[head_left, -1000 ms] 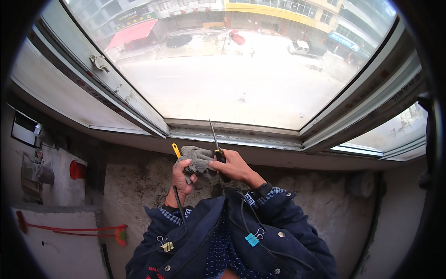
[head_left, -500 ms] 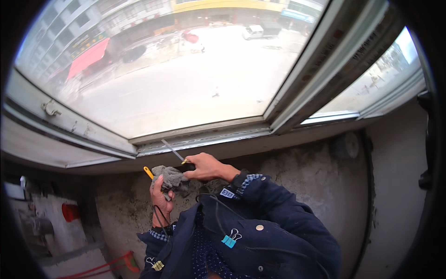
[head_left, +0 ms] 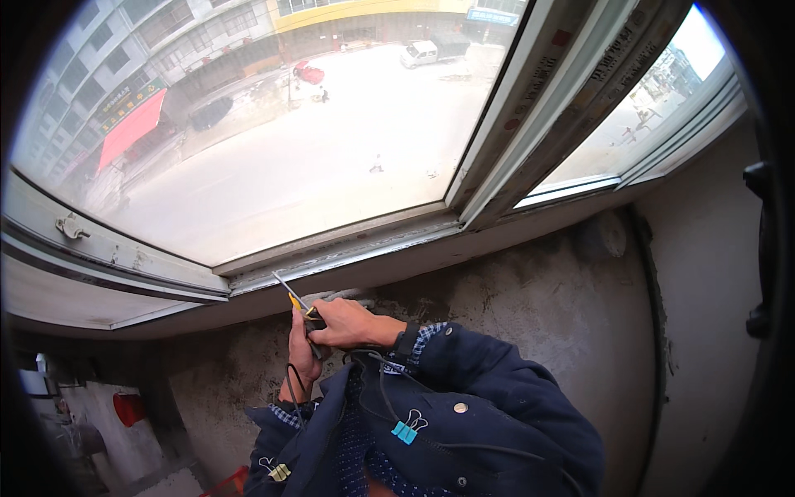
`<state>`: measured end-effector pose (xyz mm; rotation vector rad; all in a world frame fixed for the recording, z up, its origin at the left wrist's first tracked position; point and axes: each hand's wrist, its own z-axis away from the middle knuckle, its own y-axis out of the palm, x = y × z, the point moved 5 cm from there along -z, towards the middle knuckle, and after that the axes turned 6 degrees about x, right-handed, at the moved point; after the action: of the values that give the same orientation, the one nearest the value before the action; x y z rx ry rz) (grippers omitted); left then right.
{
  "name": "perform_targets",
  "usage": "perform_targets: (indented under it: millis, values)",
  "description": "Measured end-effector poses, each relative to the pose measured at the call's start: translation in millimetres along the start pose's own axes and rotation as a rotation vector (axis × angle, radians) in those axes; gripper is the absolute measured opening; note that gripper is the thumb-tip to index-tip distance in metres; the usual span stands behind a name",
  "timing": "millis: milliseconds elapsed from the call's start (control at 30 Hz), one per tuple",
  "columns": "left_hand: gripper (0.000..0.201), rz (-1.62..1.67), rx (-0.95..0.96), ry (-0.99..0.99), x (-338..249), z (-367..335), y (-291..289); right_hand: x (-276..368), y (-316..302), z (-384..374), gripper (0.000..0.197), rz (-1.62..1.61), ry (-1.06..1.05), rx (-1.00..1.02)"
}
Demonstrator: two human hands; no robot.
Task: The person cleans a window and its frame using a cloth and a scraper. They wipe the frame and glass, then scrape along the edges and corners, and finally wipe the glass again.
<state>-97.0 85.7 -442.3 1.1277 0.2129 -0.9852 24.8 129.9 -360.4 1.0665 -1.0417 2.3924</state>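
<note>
My right hand (head_left: 352, 323) is closed round the dark handle of a tool with a long, thin metal shaft (head_left: 286, 286), like a screwdriver. Its tip points up and left and appears over the lower window track (head_left: 348, 255); contact cannot be told. Just below and to the left, my left hand (head_left: 302, 356) is closed, pressed close against the right one. A yellow handle (head_left: 295, 301) sticks out at its fingertips; the rest of that tool is hidden. Beyond my knuckles, a pale grey, blurred cloth (head_left: 335, 296) shows near the wall under the sill.
A large glass pane (head_left: 290, 166) in a light frame fills the far side, with a street below. A window latch (head_left: 73, 228) sits on the left frame. Thick uprights (head_left: 546, 108) stand at right. A red object (head_left: 128, 409) is at lower left. Binder clips (head_left: 406, 431) hang on my jacket.
The grey cloth has left my left hand and now shows beyond both hands. My hands have come together, the right moving slightly down and left. The view has shifted a little.
</note>
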Motion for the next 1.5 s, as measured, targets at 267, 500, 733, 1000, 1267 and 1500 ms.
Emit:
perform_targets:
  millis: [267, 500, 733, 1000, 1267, 1500]
  values:
    - [0.069, 0.040, 0.070, 0.002, -9.3, 6.8, -0.2, 0.7, -3.9, -4.3, 0.047, -0.056, -0.036, -0.006]
    - [0.045, 0.023, -0.103, 0.043, -15.2, 11.0, -14.3, -1.5, -7.2, -4.9, 0.046, -0.008, 0.016, -0.125]
    - [0.041, 0.073, -0.173, 0.083, -15.6, 11.2, -21.2, 13.8, -5.0, 4.1, 0.035, -0.201, -0.204, -0.102]
    - [0.043, 0.136, -0.059, 0.233, -9.3, 3.8, -19.0, 18.7, 23.0, -1.9, 0.032, 0.192, -0.124, -0.153]
    - [0.042, 0.250, -0.005, 0.224, 4.9, 2.5, -17.7, 16.0, 36.0, 2.5, 0.037, 0.313, -0.113, -0.151]
    - [0.032, 0.255, 0.006, 0.166, 24.7, -1.5, -19.8, 1.0, 31.1, 5.2, 0.034, 0.300, -0.037, -0.089]
